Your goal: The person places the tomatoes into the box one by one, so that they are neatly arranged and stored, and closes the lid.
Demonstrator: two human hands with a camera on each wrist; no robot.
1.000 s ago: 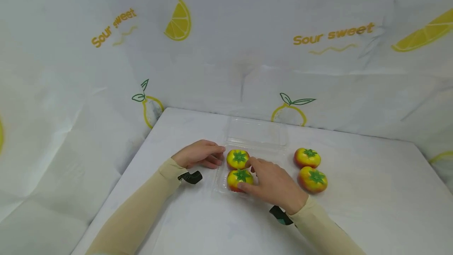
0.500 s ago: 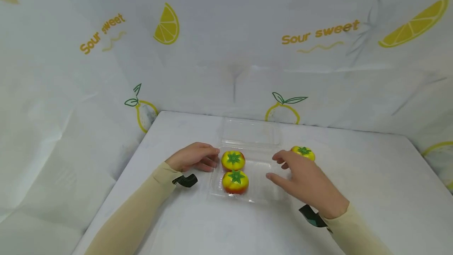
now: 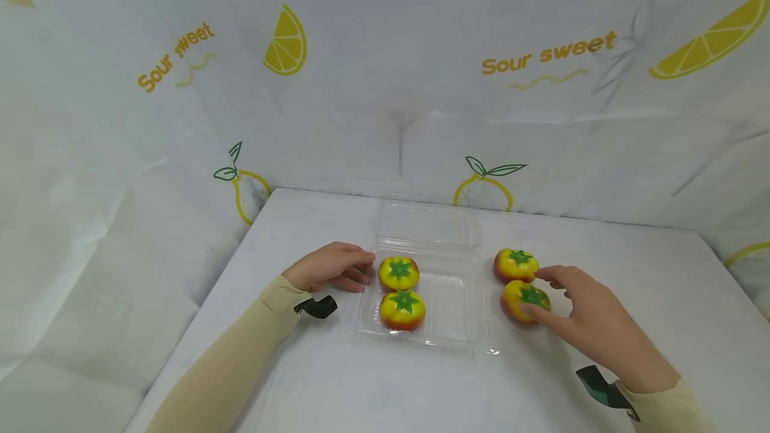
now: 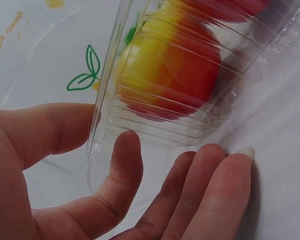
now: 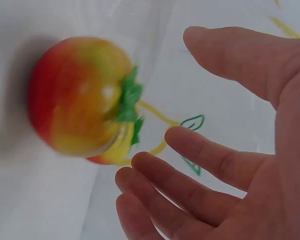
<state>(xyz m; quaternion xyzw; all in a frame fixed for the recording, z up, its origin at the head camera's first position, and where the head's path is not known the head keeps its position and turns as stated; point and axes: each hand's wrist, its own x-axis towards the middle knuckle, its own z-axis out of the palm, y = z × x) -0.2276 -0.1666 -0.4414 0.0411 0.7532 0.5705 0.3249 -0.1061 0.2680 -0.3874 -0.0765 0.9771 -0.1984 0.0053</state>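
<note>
We see two toy tomato-like fruits in the left side of the clear plastic box point(image 3: 445, 306): the back inside fruit point(image 3: 398, 274) and the front inside fruit point(image 3: 402, 313). The right side of the box has none. So we think the packing is about half done.

Two more seem to be left. The back outside fruit point(image 3: 513, 264) and the front outside fruit point(image 3: 517, 296) sit close together on the white table point(image 3: 373, 386), to the right of the box. The lid point(image 3: 427, 222) lies back behind the box, not over it.

We see the left hand point(image 3: 333, 269) lightly pinch the box rim. The right hand point(image 3: 592, 316) is by the front outside fruit, thumb and fingers spread, holding nothing.
</note>
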